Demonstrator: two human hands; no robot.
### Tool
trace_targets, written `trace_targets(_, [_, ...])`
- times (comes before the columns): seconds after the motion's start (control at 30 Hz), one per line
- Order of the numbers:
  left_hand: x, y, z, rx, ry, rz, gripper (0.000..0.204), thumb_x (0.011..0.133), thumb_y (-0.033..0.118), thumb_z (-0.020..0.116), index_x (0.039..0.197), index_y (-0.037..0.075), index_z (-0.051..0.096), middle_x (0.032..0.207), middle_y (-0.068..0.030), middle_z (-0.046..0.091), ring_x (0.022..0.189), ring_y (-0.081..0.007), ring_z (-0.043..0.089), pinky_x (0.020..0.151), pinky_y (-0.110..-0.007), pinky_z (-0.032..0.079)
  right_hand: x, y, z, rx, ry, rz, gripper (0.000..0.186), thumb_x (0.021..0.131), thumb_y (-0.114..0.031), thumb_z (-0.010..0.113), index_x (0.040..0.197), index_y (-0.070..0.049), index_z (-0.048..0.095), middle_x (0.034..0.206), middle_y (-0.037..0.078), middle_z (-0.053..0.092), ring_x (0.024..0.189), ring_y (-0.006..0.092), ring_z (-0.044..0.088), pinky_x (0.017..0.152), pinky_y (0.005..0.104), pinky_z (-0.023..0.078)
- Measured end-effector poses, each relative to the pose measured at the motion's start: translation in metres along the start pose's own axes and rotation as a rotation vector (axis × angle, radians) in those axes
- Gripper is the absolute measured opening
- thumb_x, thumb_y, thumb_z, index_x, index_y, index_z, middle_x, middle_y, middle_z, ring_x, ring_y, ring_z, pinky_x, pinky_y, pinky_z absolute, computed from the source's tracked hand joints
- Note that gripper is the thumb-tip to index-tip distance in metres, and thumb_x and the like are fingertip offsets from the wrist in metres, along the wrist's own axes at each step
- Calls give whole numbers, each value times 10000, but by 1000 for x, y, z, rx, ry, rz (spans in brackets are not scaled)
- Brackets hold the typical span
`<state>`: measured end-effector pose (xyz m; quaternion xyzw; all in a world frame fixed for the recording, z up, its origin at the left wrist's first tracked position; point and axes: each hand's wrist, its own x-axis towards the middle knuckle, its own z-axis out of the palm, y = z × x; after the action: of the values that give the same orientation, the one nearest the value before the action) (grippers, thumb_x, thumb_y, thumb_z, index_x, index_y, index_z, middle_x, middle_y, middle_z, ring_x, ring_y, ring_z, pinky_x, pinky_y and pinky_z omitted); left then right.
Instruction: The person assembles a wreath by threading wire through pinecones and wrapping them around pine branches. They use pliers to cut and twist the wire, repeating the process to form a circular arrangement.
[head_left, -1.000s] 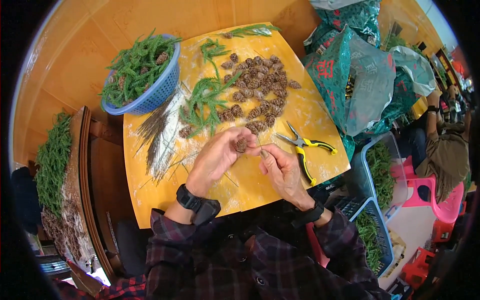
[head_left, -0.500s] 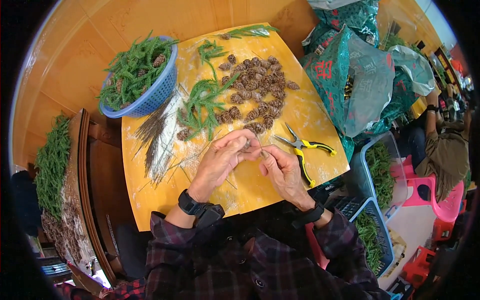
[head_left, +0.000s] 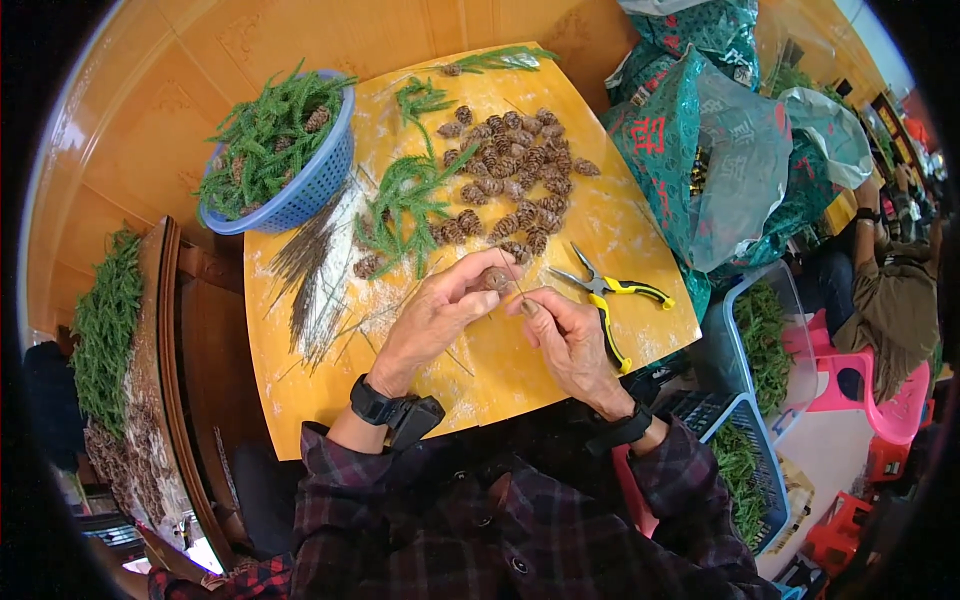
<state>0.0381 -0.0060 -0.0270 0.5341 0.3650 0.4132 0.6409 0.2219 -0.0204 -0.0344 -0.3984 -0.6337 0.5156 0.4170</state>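
Above the flat yellow tabletop (head_left: pixel 505 378), the left hand (head_left: pixel 436 312) grips a small brown pine cone (head_left: pixel 496 280) while the right hand (head_left: pixel 572 348) pinches thin, dark wire (head_left: pixel 513 273) beside it, where steady, close fingertips should serve best.

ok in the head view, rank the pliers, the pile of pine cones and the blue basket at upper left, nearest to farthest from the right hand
From the right hand:
1. Pliers: just beyond it, toward its right.
2. Pile of pine cones: straight ahead, farther out.
3. Blue basket: upper left, clearly farthest.
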Motion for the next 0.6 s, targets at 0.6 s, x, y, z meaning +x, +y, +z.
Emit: trace_targets(0.6, [-4, 12, 5, 82, -6, -8, 384, 855, 213, 562, 1181, 15, 526, 1084, -24, 563, 947, -105, 517, 834, -247, 416, 3, 9, -7, -182, -27, -86, 136, 930, -86, 506, 948, -4, 613, 632, 31, 494, 563, 90, 451, 534, 236, 391])
